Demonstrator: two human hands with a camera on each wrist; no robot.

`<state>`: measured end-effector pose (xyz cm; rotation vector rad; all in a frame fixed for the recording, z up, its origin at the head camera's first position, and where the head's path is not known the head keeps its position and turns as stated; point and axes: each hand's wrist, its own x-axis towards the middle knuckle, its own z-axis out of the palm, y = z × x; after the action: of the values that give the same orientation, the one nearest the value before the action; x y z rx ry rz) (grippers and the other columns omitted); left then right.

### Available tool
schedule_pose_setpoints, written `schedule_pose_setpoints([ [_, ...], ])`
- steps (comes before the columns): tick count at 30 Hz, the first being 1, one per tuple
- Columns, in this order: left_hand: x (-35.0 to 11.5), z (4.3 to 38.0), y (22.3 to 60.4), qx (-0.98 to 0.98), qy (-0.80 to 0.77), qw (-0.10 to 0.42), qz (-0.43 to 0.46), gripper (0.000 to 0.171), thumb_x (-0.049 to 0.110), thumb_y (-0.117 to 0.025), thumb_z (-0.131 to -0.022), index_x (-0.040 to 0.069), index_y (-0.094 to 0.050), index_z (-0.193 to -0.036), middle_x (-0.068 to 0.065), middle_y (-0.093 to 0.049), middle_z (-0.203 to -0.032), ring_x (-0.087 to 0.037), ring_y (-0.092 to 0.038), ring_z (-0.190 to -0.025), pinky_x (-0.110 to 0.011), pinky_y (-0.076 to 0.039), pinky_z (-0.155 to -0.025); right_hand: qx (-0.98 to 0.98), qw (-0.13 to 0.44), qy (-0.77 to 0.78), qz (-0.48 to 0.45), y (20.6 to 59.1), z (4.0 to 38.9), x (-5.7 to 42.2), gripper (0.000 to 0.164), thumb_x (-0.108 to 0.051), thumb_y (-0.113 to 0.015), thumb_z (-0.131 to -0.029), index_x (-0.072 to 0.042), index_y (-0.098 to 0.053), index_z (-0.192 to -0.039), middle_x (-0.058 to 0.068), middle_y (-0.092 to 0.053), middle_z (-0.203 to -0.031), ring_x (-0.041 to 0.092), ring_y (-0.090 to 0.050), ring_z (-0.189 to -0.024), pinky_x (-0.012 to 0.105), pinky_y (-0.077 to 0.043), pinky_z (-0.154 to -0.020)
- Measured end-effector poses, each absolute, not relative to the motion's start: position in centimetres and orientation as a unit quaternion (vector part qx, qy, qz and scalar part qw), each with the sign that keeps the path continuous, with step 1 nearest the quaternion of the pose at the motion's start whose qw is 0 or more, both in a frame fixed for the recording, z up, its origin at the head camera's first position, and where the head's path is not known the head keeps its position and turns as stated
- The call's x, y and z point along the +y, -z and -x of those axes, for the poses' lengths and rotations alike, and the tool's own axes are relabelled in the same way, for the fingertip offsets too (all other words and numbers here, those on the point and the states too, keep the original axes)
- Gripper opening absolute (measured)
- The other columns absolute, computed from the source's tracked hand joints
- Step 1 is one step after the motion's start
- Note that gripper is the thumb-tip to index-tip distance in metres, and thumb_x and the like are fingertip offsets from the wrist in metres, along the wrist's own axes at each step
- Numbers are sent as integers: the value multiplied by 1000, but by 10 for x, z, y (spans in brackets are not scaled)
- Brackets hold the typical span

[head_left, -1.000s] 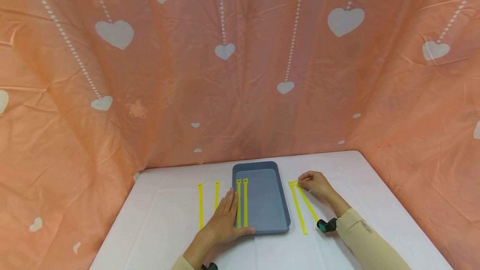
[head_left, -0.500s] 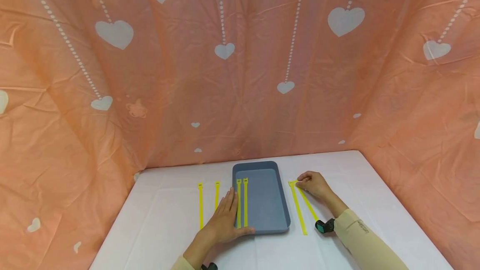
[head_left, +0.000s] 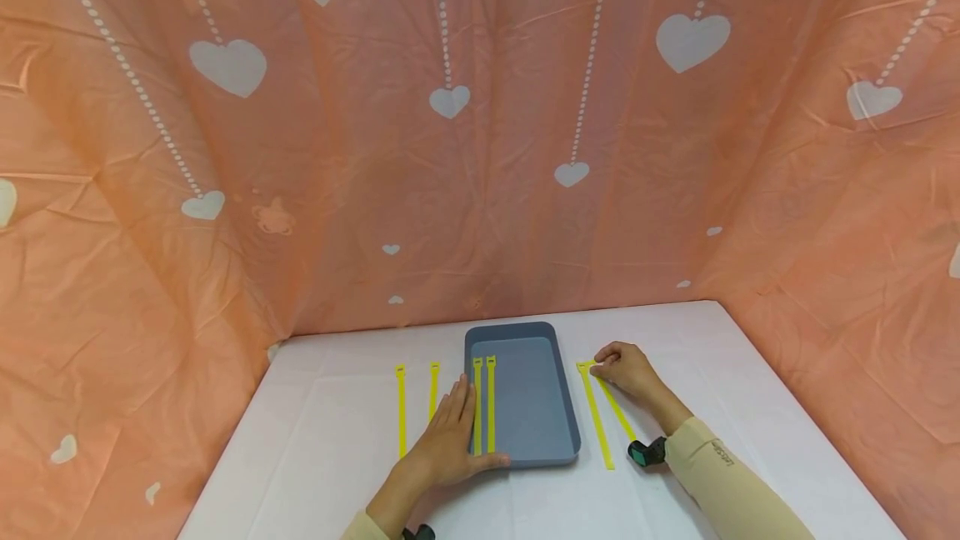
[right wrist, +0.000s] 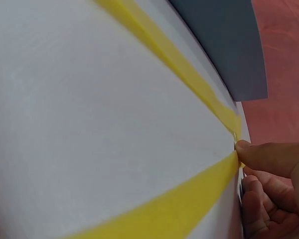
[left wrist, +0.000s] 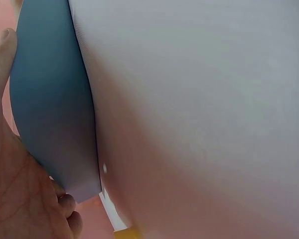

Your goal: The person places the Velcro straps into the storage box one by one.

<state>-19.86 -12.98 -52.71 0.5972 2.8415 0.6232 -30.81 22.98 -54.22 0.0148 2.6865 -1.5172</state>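
My right hand [head_left: 632, 372] pinches the slotted head of a yellow cable tie [head_left: 617, 411] between thumb and forefinger; its tail slants down towards my wrist. Just left of it another yellow cable tie [head_left: 597, 419] lies on the white table, their heads nearly meeting. My left hand [head_left: 444, 442] rests against the near left corner of a blue-grey tray [head_left: 534, 398], fingers straight along its left side and thumb along the front. Inside the tray two cable ties [head_left: 491, 407] lie side by side. The left wrist view shows the tray's outer wall [left wrist: 52, 89] beside the thumb.
Left of the tray, two more yellow cable ties [head_left: 401, 411] lie lengthwise on the white table [head_left: 322, 415]; my left hand partly covers one. A peach curtain [head_left: 480, 215] with white hearts encloses the table at the back and both sides.
My right hand has shifted very slightly left with the cable tie's head between its fingers. The left hand and the tray stay put.
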Motion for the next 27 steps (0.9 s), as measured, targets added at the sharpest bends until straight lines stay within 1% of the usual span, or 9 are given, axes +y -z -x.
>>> schedule_pose_setpoints([
  [3, -129, 198, 526, 956, -201, 91, -196, 135, 84, -68, -86, -4, -11, -170, -22, 3, -179, -35, -3, -167, -55, -13, -134, 874, 28, 485, -6, 542, 308, 229, 21, -4, -84, -90, 4, -69, -102, 8, -59, -82, 19, -54, -75, 27, -47, -63],
  [11, -130, 197, 527, 957, -192, 85, -199, 134, 84, -66, -86, -4, -10, -170, -22, 2, -179, -35, -4, -167, -54, -14, -134, 881, 28, 472, -9, 541, 308, 227, 18, -5, -83, -91, 2, -68, -100, 8, -59, -82, 20, -54, -76, 28, -47, -66],
  [18, -130, 197, 527, 958, -190, 87, -198, 135, 86, -65, -86, -4, -9, -170, -22, 4, -179, -34, -3, -167, -54, -14, -134, 885, 23, 465, -12, 542, 307, 227, 18, -5, -82, -90, 2, -67, -97, 9, -59, -83, 21, -55, -77, 30, -47, -68],
  [27, -129, 196, 525, 957, -195, 87, -196, 135, 85, -66, -86, -4, -10, -170, -22, 4, -179, -35, -4, -167, -54, -14, -134, 885, 28, 464, -11, 541, 307, 226, 16, -6, -81, -91, -1, -66, -93, 7, -59, -81, 19, -55, -75, 29, -47, -68],
])
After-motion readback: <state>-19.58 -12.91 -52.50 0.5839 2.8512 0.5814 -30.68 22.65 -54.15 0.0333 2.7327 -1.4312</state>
